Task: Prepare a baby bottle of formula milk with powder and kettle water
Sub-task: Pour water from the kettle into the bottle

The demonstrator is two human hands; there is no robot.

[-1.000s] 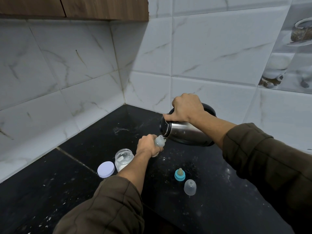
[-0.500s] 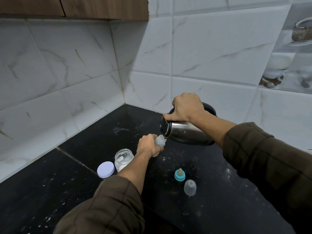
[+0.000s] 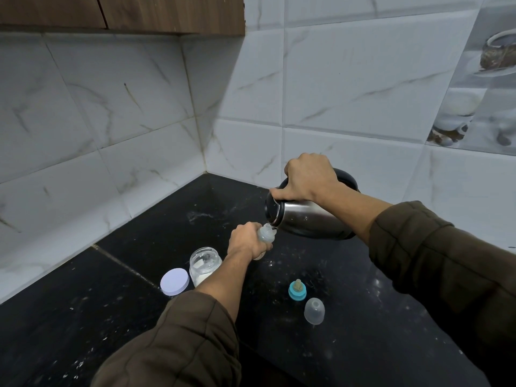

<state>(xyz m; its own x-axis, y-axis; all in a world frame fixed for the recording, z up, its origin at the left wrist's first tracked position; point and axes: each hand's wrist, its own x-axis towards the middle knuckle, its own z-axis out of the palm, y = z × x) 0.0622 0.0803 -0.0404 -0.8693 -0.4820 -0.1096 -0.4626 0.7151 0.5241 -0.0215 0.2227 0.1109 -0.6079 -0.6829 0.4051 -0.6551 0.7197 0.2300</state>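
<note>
My left hand (image 3: 246, 241) grips a small clear baby bottle (image 3: 265, 233); only its open neck shows above my fingers. My right hand (image 3: 310, 177) holds the handle of a steel kettle (image 3: 304, 219) with a black lid, tipped sharply to the left so its spout sits right at the bottle's mouth. An open glass jar of white powder (image 3: 203, 264) stands just left of my left forearm, its pale round lid (image 3: 174, 281) lying flat beside it. The teal ring with the teat (image 3: 297, 289) and the clear dome cap (image 3: 314, 310) rest on the counter to the right.
The black stone counter (image 3: 363, 317) is flecked with white powder and runs into a corner of white marble tiles (image 3: 139, 113). A wooden cabinet (image 3: 139, 12) hangs above on the left. My brown sleeves fill the lower view.
Hardly anything has moved; the kettle stays tipped against the bottle's mouth and both hands keep their grip.
</note>
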